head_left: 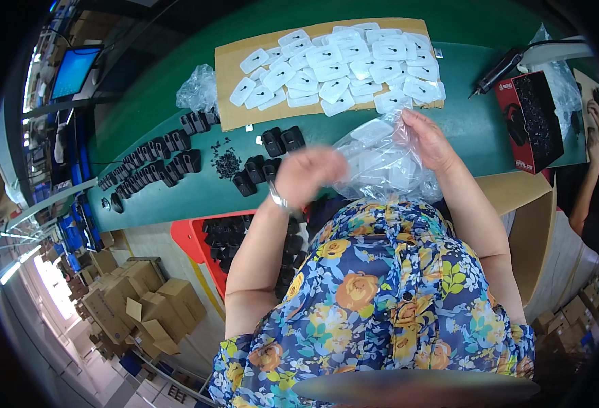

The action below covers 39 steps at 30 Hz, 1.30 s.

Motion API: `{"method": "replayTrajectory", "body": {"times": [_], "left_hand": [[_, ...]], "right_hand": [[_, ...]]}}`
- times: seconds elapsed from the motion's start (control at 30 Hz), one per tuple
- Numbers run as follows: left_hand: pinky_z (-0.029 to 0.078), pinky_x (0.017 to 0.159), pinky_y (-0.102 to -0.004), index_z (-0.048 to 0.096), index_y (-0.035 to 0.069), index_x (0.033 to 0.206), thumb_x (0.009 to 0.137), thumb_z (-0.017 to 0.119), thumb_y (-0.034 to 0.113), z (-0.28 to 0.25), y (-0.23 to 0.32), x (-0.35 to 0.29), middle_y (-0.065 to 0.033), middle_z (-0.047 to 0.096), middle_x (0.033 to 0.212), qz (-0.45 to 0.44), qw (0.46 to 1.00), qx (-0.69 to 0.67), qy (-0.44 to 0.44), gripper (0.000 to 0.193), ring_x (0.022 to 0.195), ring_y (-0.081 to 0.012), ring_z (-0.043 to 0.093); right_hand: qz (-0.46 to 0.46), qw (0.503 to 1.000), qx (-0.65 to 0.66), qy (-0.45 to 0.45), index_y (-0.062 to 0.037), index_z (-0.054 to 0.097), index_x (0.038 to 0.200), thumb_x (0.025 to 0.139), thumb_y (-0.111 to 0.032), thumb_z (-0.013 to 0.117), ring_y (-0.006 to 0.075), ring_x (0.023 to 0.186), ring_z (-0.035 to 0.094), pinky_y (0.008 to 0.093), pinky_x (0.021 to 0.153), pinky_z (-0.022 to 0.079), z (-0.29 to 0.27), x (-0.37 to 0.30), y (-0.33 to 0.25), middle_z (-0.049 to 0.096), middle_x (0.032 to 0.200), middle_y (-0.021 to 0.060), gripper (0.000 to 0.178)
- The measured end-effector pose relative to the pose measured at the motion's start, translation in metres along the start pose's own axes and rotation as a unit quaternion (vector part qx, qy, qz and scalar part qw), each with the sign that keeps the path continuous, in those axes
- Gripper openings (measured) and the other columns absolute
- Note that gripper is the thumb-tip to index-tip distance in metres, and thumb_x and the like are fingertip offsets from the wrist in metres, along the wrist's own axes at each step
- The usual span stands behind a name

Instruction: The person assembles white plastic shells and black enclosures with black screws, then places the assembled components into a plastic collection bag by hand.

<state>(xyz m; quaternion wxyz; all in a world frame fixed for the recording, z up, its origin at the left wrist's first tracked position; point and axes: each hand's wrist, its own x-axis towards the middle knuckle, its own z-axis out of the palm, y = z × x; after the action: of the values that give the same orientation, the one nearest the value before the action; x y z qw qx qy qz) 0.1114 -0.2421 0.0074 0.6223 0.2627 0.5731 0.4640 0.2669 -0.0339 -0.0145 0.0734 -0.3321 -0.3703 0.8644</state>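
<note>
A clear plastic bag [381,163] with white pieces inside lies against my front at the table's near edge. My right hand [430,141] pinches the bag's upper right edge between thumb and fingers. On the bag's left side is my left hand [311,173], smeared by motion, so its grip cannot be made out. Beyond both hands, a cardboard sheet [228,115] carries many white rounded-rectangular pieces [333,71], each with a small dark mark in its middle. Several black plastic housings [245,182] stand on the green table just left of my left hand.
Rows of black housings [151,163] and a pile of small black parts [226,162] cover the left table. A red box of black bits [534,122], a power screwdriver [500,70] and a co-worker's arm [588,183] are rightward. Below sit a red crate [194,238] and an open carton [534,231].
</note>
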Motion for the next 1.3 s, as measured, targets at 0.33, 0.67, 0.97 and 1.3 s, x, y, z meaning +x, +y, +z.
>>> {"method": "replayTrajectory", "body": {"times": [0.33, 0.67, 0.97, 1.3], "left_hand": [[0.044, 0.069, -0.0273, 0.059, 0.000, 0.094, 0.078, 0.057, 0.028, -0.006, -0.058, 0.114, -0.0110, 0.061, 0.088, -0.145, 0.971, 0.182, 0.049, 0.033, 0.077, -0.0190, 0.056], [0.037, 0.059, -0.0186, 0.054, 0.004, 0.085, 0.082, 0.055, 0.022, 0.009, -0.053, 0.083, 0.0060, 0.049, 0.069, -0.036, 0.998, 0.048, 0.030, 0.018, 0.063, -0.0036, 0.041], [0.038, 0.060, -0.0196, 0.051, 0.003, 0.086, 0.084, 0.051, 0.014, 0.057, -0.025, 0.077, 0.0054, 0.048, 0.076, 0.091, 0.992, 0.055, -0.069, 0.011, 0.068, -0.0028, 0.043], [0.044, 0.065, -0.0330, 0.054, 0.006, 0.085, 0.079, 0.053, 0.020, 0.104, -0.031, 0.101, -0.0103, 0.055, 0.081, 0.259, 0.918, 0.285, -0.095, 0.016, 0.069, -0.0253, 0.054]], "right_hand": [[0.011, 0.998, -0.028, 0.051, -0.0046, 0.057, 0.087, 0.084, -0.023, 0.051, 0.0081, 0.072, 0.049, 0.0228, 0.067, 0.042, -0.009, 0.008, 0.005, 0.055, 0.080, 0.0006, 0.019], [-0.121, 0.909, -0.396, 0.051, -0.0016, 0.056, 0.080, 0.078, -0.011, 0.058, 0.0089, 0.075, 0.049, 0.0226, 0.066, 0.040, -0.047, -0.099, -0.003, 0.054, 0.076, 0.0020, 0.010], [-0.019, 0.892, -0.449, 0.043, -0.0006, 0.049, 0.108, 0.084, -0.024, 0.044, 0.0239, 0.095, 0.051, 0.0349, 0.087, 0.037, -0.084, -0.077, 0.074, 0.054, 0.102, 0.0118, 0.033], [0.045, 0.995, 0.090, 0.025, -0.0016, 0.046, 0.112, 0.083, -0.017, 0.046, 0.0216, 0.097, 0.050, 0.0306, 0.088, 0.038, -0.100, -0.046, 0.088, 0.051, 0.108, 0.0127, 0.033]]}}
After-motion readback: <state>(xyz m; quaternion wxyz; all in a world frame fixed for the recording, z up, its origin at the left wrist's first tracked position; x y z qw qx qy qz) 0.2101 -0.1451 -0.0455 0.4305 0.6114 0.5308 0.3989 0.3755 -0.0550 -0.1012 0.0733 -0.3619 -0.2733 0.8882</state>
